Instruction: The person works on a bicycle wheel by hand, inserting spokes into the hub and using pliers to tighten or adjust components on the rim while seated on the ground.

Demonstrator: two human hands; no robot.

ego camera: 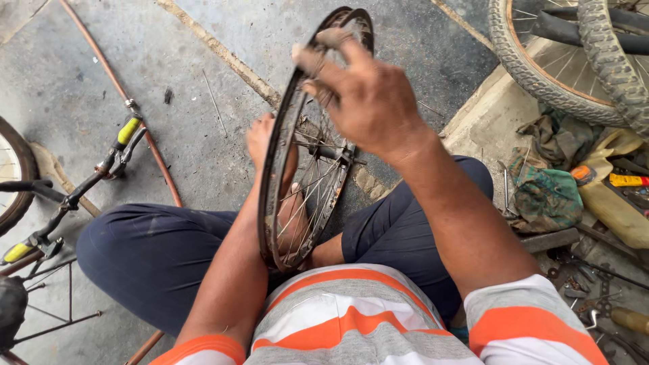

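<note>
Bare wheel rim [277,169], one; right hand [368,101] pinches its top; left hand apparently hidden behind it.

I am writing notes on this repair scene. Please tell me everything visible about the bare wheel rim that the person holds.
The bicycle wheel rim is bare, without a tyre, dark and rusty-looking metal with thin spokes running to a central hub with its axle. It stands upright on edge between the seated person's legs, lower edge near the lap. The right hand grips its top edge; the left hand is behind the spokes, mostly hidden.
</note>
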